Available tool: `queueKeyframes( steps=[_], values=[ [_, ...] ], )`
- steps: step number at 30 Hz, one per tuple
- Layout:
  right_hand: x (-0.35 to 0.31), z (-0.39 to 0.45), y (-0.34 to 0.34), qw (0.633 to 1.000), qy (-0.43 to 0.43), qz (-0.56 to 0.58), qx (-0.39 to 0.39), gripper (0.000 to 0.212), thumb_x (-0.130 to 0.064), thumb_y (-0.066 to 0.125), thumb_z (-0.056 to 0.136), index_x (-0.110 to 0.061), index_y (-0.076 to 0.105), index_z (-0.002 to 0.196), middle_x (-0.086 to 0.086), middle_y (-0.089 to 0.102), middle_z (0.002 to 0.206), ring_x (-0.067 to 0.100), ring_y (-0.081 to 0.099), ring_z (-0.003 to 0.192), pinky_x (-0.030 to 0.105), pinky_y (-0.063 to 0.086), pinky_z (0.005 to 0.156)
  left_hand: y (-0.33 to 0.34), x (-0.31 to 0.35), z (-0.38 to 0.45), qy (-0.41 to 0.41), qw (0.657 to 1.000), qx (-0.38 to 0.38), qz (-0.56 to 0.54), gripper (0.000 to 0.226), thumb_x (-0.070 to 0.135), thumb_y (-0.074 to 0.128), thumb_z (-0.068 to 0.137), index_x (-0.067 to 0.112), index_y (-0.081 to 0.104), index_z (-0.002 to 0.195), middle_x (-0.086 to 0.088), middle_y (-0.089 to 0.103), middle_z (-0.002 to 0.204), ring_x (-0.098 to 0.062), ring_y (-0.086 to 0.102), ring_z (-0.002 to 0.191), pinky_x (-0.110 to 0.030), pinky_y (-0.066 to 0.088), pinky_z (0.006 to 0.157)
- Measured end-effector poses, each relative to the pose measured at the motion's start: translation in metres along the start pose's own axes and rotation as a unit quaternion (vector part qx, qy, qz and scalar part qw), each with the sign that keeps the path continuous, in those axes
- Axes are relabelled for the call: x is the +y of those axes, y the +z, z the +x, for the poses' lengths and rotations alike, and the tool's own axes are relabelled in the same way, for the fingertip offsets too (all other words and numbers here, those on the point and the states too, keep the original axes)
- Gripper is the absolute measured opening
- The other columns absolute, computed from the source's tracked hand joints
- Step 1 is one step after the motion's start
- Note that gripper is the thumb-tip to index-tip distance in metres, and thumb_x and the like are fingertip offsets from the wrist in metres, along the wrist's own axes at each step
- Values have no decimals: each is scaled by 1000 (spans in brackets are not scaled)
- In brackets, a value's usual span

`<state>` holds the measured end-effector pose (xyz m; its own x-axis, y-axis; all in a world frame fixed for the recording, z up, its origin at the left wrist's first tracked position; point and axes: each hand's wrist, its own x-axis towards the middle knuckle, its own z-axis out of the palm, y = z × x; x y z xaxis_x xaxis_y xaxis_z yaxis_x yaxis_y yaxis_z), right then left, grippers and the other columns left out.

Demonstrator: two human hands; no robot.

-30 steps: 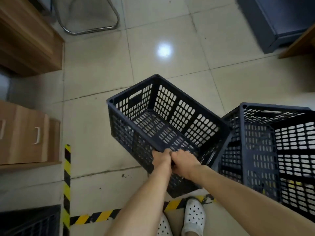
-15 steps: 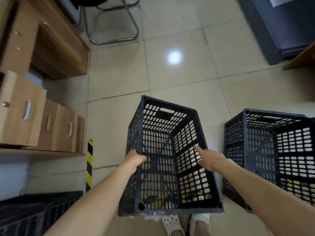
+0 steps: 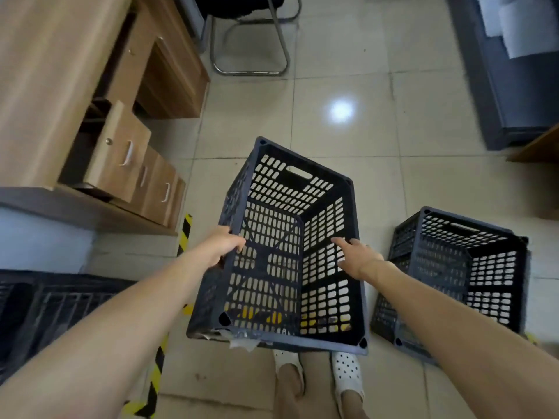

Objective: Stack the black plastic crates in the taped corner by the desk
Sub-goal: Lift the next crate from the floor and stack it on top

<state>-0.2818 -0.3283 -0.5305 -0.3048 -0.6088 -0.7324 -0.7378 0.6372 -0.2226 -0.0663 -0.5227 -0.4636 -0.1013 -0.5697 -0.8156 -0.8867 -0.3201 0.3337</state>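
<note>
I hold a black perforated plastic crate (image 3: 272,267) in front of me, above my feet, with its opening turned up toward me. My left hand (image 3: 220,246) grips its left rim. My right hand (image 3: 355,257) lies over the right rim, fingers stretched along the inside wall. A second black crate (image 3: 453,267) stands on the floor to the right. More black crates (image 3: 45,300) sit low at the left, inside the yellow-and-black floor tape (image 3: 185,229), next to the wooden desk (image 3: 45,86).
Drawer units (image 3: 142,173) stand under the desk, the top drawer pulled out. A metal chair base (image 3: 251,55) is at the far middle. A dark grey cabinet (image 3: 496,95) fills the far right. My feet in white clogs (image 3: 346,373) are below the crate on beige tiles.
Both hands left the crate's near rim; the left took the left rim, the right the right wall. The crate swung round lengthwise in front of me. The desk and the corner crates came further into view.
</note>
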Motion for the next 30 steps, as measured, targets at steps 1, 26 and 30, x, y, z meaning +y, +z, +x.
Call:
queueKeyframes(
  steps=[1,26,30],
  values=[
    [-1,-12,-1,1000,7,1,6,68,-22,47,99,-39,11,154,12,16,160,41,32,139,49,38,108,-7,2,-18,5,1000,4,-14,61,2,59,82,9,45,141,-15,48,143,-35,48,128,-48,45,102],
    [-238,-179,-143,933,-207,255,147,34,-5,47,92,-3,41,125,24,58,123,42,56,112,46,47,94,-232,-116,-370,-42,943,226,-241,24,-9,37,88,3,56,94,-17,57,66,-30,59,50,-42,56,45],
    [-302,-208,-153,925,-268,213,165,39,-10,46,92,-6,40,130,25,58,126,44,55,115,47,46,98,-254,-159,-408,-65,927,254,-268,22,-5,40,91,8,57,89,-15,57,82,-31,57,65,-36,57,44]
  ],
)
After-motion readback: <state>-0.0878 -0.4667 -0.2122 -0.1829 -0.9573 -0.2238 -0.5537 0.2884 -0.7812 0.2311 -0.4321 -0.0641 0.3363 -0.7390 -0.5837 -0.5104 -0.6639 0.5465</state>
